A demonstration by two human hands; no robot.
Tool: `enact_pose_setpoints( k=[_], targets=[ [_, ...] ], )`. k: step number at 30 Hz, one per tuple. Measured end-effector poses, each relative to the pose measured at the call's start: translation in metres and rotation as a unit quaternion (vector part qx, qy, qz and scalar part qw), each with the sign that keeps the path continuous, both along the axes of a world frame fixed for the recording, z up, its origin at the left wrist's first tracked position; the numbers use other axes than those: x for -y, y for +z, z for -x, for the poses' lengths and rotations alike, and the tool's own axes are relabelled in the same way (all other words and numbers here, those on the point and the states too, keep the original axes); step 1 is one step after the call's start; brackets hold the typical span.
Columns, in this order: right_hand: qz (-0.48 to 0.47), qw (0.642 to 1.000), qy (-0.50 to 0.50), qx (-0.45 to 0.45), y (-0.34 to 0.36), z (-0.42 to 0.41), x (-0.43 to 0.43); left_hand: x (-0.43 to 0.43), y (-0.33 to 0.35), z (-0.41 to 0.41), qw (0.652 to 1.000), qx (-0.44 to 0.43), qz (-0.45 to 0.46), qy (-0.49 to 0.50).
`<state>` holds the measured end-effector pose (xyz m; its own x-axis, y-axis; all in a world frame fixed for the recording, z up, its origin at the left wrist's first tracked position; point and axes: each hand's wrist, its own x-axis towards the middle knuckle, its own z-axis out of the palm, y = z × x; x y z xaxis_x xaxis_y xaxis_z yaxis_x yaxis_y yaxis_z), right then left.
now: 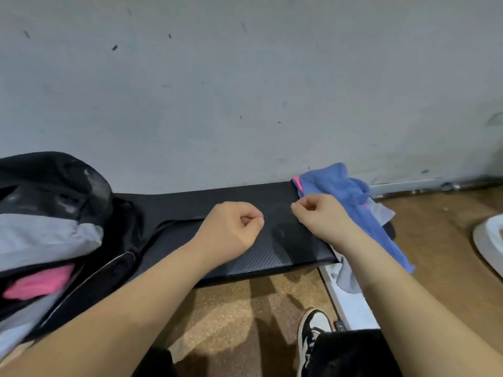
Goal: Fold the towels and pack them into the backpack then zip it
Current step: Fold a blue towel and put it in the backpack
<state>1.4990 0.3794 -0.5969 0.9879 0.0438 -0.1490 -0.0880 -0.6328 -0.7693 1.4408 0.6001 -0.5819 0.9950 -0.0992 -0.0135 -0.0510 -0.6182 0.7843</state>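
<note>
- Head view, lower left of the frame: the black backpack (54, 183) lies open on its side; a grey towel (40, 238) and a pink towel (40, 284) already sit in its mouth, the pink one lower in the picture; the zip is not yet closed.
- Centre: a black textured table top (217, 194) runs along the foot of a scuffed pale wall; the backpack rests on its left end.
- Just left of centre: the left hand (231, 229) hovers over the table top with its fingers curled into a loose fist, thumb against forefinger; nothing shows in its grasp.
- Just right of centre: the right hand (318, 216) is likewise curled, thumb tip to forefinger; it overlaps the near edge of the towel pile, and I cannot tell whether it pinches cloth or holds nothing.
- Right of centre: a crumpled blue towel (340, 186) tops the pile at the table's right end and hangs over the edge; a sliver of pink and some grey cloth (383, 213) show beneath it, all unfolded.
- Step in hand, as I judge it: between towels; part packed, the pile on the right remaining.
- Next move calls for drawing one towel onto the bare table top, spreading it flat with both hands, then folding it small enough for the backpack.
- Bottom right: a black-and-white shoe (313, 330) on a brown floor.
</note>
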Motion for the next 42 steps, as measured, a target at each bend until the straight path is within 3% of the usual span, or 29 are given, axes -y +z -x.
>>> enact_pose_setpoints(
  k=[7, 10, 12, 14, 18, 21, 24, 27, 30, 33, 35, 37, 42],
  targets=[
    [0.124, 0.978, -0.113, 0.127, -0.013, -0.027, 0.043, 0.025, -0.022, -0.027, 1.0, -0.004, -0.017, 0.011],
    [0.188, 0.971, -0.13, 0.075, -0.019, -0.036, 0.066, 0.033, -0.026, -0.032, 1.0, -0.001, -0.009, -0.002],
    [0.164, 0.979, -0.122, -0.004, -0.022, -0.041, 0.076, 0.033, -0.029, -0.028, 0.999, -0.002, -0.032, -0.025],
    [0.161, 0.978, -0.131, -0.014, -0.021, -0.046, 0.081, 0.03, -0.032, -0.024, 0.995, 0.006, -0.082, -0.055],
    [0.175, 0.973, -0.146, 0.03, -0.019, -0.047, 0.073, 0.019, -0.027, -0.019, 0.992, 0.006, -0.113, -0.057],
    [0.076, 0.977, -0.143, 0.14, -0.003, -0.035, 0.05, 0.013, -0.021, -0.015, 0.996, -0.008, -0.082, -0.024],
    [-0.042, 0.974, -0.101, 0.199, 0.02, -0.01, 0.017, 0.007, -0.014, -0.01, 0.999, -0.021, -0.026, 0.024],
    [-0.152, 0.97, -0.022, 0.19, 0.035, 0.018, -0.017, 0.003, -0.008, -0.004, 0.998, -0.01, 0.033, 0.044],
    [-0.212, 0.959, 0.07, 0.174, 0.04, 0.033, -0.047, 0.002, 0.004, 0.001, 0.986, -0.036, 0.156, 0.048],
    [-0.261, 0.942, 0.163, 0.135, 0.034, 0.039, -0.068, -0.005, 0.015, -0.001, 0.911, -0.114, 0.381, 0.106],
    [-0.235, 0.942, 0.188, 0.15, 0.029, 0.036, -0.073, -0.015, 0.019, -0.004, 0.868, -0.164, 0.445, 0.147],
    [-0.209, 0.943, 0.21, 0.149, 0.029, 0.034, -0.072, -0.027, 0.018, -0.007, 0.844, -0.205, 0.464, 0.172],
    [-0.178, 0.945, 0.251, 0.109, 0.027, 0.028, -0.072, -0.038, 0.009, -0.008, 0.921, -0.2, 0.304, 0.136]
  ],
)
